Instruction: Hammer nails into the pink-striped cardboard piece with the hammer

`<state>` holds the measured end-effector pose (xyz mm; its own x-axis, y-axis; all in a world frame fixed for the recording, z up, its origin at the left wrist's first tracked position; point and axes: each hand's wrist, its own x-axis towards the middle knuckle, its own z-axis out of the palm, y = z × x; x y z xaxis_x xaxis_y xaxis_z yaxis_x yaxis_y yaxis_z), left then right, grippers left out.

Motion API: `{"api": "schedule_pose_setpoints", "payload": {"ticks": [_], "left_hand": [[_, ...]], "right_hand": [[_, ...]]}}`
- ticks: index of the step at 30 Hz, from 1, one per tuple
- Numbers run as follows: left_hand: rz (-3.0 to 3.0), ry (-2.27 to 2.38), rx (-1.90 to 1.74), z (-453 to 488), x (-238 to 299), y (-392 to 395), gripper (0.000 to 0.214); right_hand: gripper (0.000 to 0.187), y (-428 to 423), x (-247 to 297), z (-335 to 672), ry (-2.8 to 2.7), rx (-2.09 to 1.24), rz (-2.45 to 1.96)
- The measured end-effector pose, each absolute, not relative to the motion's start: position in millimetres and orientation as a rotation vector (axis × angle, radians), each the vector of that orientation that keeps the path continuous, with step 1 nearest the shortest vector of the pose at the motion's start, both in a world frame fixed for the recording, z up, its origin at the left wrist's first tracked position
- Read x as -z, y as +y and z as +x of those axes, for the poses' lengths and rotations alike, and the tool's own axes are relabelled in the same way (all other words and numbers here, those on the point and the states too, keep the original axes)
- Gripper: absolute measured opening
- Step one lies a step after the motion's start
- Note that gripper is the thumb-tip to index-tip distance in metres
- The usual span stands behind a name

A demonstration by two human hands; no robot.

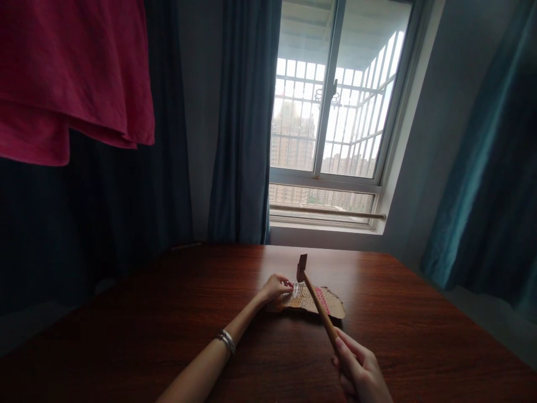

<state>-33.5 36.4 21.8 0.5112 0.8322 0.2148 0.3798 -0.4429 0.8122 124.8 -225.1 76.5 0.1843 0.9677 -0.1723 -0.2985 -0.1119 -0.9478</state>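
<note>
My right hand (361, 366) is wrapped round the lower end of a hammer's wooden handle. The hammer (319, 305) is raised at a slant, its head (301, 267) up over the far side of a flat tan board (335, 307). This board has a dotted pattern and a pink patch. Several thin nails (298, 288) stand upright near its far left part. Beside them, the thumb and fingers of my left hand (277, 286) are pinched together at what looks like a nail, mostly hidden by the fingertips. A silver bracelet (226, 341) circles my left wrist.
The board lies on a glossy reddish-brown wooden table (168, 336). Beyond the table's far edge is a barred window (327, 112) with blue curtains (245, 123) at the sides. A pink cloth (75, 73) hangs at upper left.
</note>
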Motion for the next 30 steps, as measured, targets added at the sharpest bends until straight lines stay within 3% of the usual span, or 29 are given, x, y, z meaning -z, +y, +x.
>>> {"api": "schedule_pose_setpoints", "payload": {"ticks": [30], "left_hand": [[1.986, 0.946, -0.836, -38.8, -18.6, 38.4, 0.031]], "right_hand": [[0.068, -229.4, -80.0, 129.4, -0.769, -1.249, -1.186]]}}
